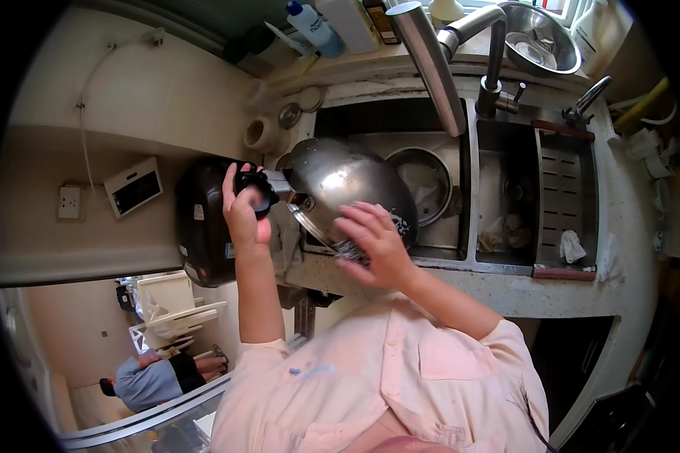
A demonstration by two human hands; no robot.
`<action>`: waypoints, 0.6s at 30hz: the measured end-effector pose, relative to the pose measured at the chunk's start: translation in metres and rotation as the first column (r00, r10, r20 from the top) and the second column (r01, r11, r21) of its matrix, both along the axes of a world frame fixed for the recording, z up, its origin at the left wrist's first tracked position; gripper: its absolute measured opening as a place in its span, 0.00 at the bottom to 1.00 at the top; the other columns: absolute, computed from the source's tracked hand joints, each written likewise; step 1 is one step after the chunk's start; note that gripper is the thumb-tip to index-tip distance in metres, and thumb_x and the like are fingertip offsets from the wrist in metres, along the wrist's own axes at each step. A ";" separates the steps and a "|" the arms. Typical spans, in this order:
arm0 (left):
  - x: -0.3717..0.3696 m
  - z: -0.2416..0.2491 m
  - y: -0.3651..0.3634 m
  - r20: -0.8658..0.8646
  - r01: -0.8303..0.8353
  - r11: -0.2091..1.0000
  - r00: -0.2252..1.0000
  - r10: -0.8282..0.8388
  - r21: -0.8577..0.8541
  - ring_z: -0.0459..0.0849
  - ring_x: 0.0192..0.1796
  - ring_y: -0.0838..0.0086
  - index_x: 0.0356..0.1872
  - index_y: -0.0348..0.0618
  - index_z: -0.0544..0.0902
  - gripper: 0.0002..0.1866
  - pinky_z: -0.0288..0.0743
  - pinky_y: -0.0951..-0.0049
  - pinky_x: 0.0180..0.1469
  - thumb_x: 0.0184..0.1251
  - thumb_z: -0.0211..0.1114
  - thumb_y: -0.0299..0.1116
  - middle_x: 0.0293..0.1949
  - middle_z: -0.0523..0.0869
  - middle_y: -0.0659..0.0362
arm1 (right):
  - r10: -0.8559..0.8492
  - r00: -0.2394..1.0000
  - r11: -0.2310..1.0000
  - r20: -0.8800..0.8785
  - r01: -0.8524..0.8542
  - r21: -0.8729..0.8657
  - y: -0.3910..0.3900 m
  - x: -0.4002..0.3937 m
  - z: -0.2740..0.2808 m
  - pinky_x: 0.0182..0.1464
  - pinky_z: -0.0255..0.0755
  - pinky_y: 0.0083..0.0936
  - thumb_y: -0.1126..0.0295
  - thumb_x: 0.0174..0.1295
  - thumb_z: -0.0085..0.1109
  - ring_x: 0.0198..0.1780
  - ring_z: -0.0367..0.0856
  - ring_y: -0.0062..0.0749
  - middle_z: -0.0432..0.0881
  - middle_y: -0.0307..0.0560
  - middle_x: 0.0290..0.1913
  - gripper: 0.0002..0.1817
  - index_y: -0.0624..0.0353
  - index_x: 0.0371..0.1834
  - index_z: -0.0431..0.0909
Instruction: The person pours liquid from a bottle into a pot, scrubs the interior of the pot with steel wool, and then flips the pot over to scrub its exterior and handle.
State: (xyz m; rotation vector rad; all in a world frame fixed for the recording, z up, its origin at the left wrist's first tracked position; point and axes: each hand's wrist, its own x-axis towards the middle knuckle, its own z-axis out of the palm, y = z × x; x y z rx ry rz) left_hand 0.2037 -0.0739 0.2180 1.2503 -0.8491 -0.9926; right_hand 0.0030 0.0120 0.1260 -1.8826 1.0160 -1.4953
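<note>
A metal wok (340, 170) is tilted over the left sink basin, its curved outer side facing up. My left hand (245, 211) is closed around its black handle (261, 192). At the wok's near edge, my right hand (378, 245) presses a silvery steel wool scrubber (350, 252) against the metal, palm down with bent fingers. White suds (400, 223) show on the wok beside these fingers. Behind the wok, a round metal pot (436, 167) sits in the basin, partly covered by it.
A steel faucet (438, 72) reaches over the basin. The second basin (499, 143) holds crumpled scraps and a slotted tray (563, 189). Left of the wok stands a dark appliance (204, 226). A metal bowl (540, 41) and bottles line the back. Another person (147, 385) is at lower left.
</note>
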 end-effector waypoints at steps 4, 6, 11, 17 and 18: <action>0.011 -0.005 -0.004 -0.060 -0.006 1.000 0.998 0.006 0.001 0.73 0.57 0.55 0.62 0.29 0.57 0.34 0.66 0.65 0.60 0.46 0.46 0.13 0.55 0.72 0.45 | 0.079 0.993 0.993 -0.091 -0.087 -0.086 -0.027 0.002 -0.002 0.61 0.59 0.41 0.67 0.49 0.61 0.57 0.69 0.47 0.74 0.48 0.55 0.21 0.54 0.49 0.75; 0.015 -0.005 -0.005 -0.073 0.003 1.000 0.997 -0.002 0.015 0.73 0.58 0.54 0.62 0.28 0.57 0.34 0.65 0.64 0.61 0.46 0.46 0.13 0.55 0.71 0.45 | 0.027 0.998 1.000 0.062 -0.027 -0.004 -0.052 0.003 -0.025 0.59 0.62 0.37 0.65 0.51 0.60 0.56 0.71 0.43 0.76 0.46 0.52 0.16 0.56 0.44 0.78; 0.032 -0.012 -0.006 -0.047 0.020 1.000 0.999 -0.020 0.005 0.70 0.61 0.51 0.61 0.27 0.59 0.33 0.59 0.61 0.65 0.46 0.46 0.15 0.56 0.71 0.44 | -0.196 0.924 0.894 0.328 0.031 0.447 -0.097 0.006 -0.064 0.56 0.65 0.32 0.69 0.50 0.59 0.51 0.74 0.42 0.80 0.49 0.43 0.12 0.58 0.38 0.80; 0.042 -0.011 -0.012 -0.010 0.111 0.994 0.994 -0.111 0.017 0.67 0.63 0.51 0.61 0.29 0.62 0.32 0.57 0.59 0.66 0.46 0.48 0.16 0.57 0.70 0.43 | -0.164 0.962 0.959 0.220 0.103 0.264 -0.102 0.013 -0.056 0.55 0.66 0.32 0.66 0.50 0.60 0.52 0.74 0.44 0.80 0.50 0.44 0.14 0.58 0.40 0.79; 0.042 -0.011 -0.012 -0.017 0.113 0.993 0.994 -0.112 0.021 0.67 0.63 0.51 0.60 0.29 0.62 0.32 0.57 0.59 0.67 0.46 0.47 0.16 0.58 0.70 0.43 | -0.172 0.931 0.879 0.323 -0.003 0.477 -0.122 0.004 -0.079 0.53 0.68 0.32 0.65 0.52 0.59 0.49 0.76 0.46 0.80 0.53 0.44 0.16 0.59 0.42 0.78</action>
